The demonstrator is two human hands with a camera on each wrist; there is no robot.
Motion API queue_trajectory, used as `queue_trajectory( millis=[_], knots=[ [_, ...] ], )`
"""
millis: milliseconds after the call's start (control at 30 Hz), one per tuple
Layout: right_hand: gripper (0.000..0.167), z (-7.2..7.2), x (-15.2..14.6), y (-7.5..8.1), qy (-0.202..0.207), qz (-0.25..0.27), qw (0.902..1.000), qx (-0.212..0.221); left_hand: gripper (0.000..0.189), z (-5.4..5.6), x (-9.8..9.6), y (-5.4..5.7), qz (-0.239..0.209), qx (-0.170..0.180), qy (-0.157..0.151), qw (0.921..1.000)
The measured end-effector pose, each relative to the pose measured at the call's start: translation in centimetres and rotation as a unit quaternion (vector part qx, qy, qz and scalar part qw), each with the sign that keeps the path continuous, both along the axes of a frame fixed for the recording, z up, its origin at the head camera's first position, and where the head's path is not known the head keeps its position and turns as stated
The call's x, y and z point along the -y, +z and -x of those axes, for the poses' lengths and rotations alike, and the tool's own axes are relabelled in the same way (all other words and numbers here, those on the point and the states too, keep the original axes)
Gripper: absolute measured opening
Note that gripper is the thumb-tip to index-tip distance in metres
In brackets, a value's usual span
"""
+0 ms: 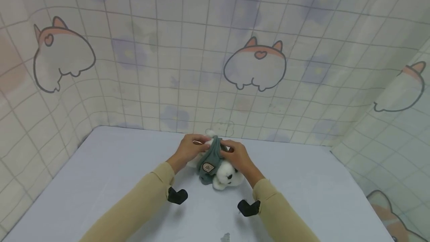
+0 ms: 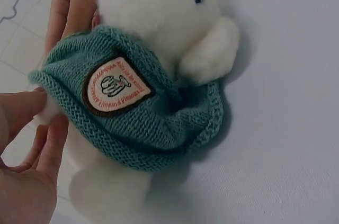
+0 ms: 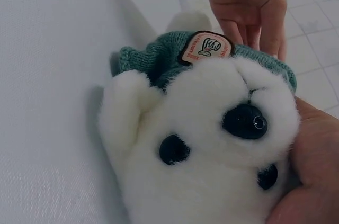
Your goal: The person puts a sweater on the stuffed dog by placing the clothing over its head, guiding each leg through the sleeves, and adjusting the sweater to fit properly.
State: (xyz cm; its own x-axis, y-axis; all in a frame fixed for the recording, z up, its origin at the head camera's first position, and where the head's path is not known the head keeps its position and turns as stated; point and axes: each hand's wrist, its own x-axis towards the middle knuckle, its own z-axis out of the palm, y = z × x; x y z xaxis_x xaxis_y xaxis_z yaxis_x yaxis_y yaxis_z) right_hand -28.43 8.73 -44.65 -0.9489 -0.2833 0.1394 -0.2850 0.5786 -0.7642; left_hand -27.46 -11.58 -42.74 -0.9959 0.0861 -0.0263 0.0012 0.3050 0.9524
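Note:
A white plush dog (image 1: 227,174) with dark eyes and a black nose (image 3: 244,122) lies on its side on the table. Round its body sits a green knitted sweater (image 2: 143,134) bearing an oval-pointed patch (image 2: 116,87). My left hand (image 1: 189,149) pinches the sweater's lower edge beside a white paw (image 2: 48,110). At the collar side, close to the dog's head, my right hand (image 1: 237,155) grips the sweater, its fingertips partly hidden behind the knit. Between both hands the cloth is drawn up into folds in the head view.
The pale table (image 1: 127,182) runs back to a wall cloth (image 1: 188,85) with a grid and cartoon corgi prints, which also hangs at both sides. Black wrist mounts (image 1: 177,196) stick out below the sleeves. A small greyish patch (image 1: 226,237) shows at the table's near side.

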Motion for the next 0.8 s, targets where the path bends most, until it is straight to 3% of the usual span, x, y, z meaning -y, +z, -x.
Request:
queue_trajectory(
  millis=[200, 500, 667, 800],
  knots=[
    [0.042, 0.0, 0.4, 0.0, 0.000, 0.010, 0.9999, 0.005, 0.026, 0.0, -0.2, -0.2, 0.019, 0.000, 0.004, 0.9998],
    [0.046, 0.0, 1.1, 0.0, -0.008, 0.010, 0.9998, 0.016, 0.028, -0.5, -0.1, 0.1, -0.055, 0.019, -0.029, 0.9979],
    [0.045, 0.1, 1.4, -0.2, -0.013, -0.015, 0.9997, 0.010, 0.022, -0.1, -0.2, -0.3, -0.026, 0.007, -0.036, 0.9990],
    [0.039, -0.1, 1.7, 0.1, -0.021, -0.039, 0.9990, 0.005, 0.014, 0.0, -0.5, -0.1, 0.022, 0.000, -0.006, 0.9997]
  ],
)
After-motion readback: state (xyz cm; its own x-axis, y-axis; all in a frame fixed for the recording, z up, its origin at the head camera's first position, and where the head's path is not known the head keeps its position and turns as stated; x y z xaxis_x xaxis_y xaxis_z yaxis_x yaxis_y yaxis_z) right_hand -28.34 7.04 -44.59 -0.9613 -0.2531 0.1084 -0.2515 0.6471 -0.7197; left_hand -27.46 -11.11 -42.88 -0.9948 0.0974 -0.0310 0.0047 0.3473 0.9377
